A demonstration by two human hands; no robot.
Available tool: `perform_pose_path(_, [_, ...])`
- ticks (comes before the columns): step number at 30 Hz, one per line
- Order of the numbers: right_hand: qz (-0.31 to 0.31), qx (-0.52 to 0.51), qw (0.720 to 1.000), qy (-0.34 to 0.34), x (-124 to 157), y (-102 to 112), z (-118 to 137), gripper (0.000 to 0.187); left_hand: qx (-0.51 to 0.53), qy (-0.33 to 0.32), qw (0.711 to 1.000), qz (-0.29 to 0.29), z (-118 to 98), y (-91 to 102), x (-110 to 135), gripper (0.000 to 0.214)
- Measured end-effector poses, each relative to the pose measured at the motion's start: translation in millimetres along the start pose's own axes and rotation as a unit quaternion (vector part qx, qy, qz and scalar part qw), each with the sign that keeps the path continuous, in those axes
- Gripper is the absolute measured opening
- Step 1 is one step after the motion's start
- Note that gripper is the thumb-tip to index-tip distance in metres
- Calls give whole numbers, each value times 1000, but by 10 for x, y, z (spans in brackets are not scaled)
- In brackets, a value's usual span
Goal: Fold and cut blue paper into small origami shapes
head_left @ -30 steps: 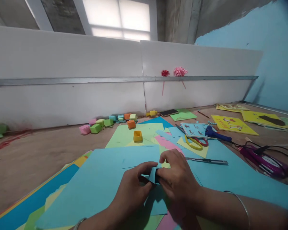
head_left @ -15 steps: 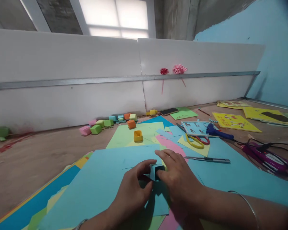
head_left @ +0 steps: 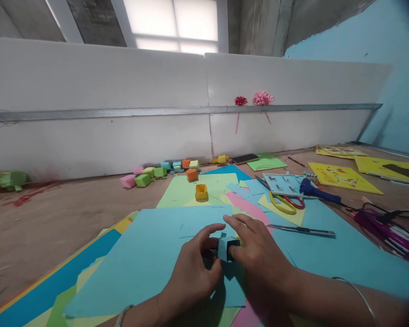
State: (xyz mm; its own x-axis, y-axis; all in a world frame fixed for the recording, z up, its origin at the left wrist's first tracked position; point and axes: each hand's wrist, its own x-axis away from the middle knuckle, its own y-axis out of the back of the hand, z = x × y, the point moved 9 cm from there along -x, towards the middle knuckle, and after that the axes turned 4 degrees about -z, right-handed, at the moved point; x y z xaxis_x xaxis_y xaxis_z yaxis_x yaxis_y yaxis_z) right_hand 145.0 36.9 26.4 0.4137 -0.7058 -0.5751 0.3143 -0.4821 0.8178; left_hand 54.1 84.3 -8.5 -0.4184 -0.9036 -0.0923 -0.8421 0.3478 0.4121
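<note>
My left hand [head_left: 194, 268] and my right hand [head_left: 259, 256] meet low in the middle of the view, both pinched on a small folded light-blue paper piece [head_left: 225, 247] that looks like a little open box. The piece is held just above a large light-blue paper sheet [head_left: 150, 254] lying on the floor. Fingers of both hands curl round the piece and hide most of it.
A yellow paper box [head_left: 201, 192] stands on a green sheet [head_left: 184, 190] ahead. Scissors [head_left: 286, 203], a craft knife [head_left: 303, 230], a blue glue gun [head_left: 315, 191] and a purple tool with cables [head_left: 388, 227] lie right. Several coloured paper boxes [head_left: 157, 173] line the white wall.
The view has shifted slightly, so everything sits a little further right. My hands stay together on the blue paper piece, and my fingers have shifted their grip on it.
</note>
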Motion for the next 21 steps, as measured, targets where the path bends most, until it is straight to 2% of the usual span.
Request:
perform_pose_path(6, [-3,-4,1000,17,-5,-3,16,9,16,4,1000,-3,66,3,10,61])
perform_pose_path(11, [9,-15,1000,20,-8,-27,-16,14,40,0,999,-27,135,25,5,62])
perform_pose_path(21, [-3,-11,999,32,6,-35,5,16,43,10,998,-35,81,74,17,60])
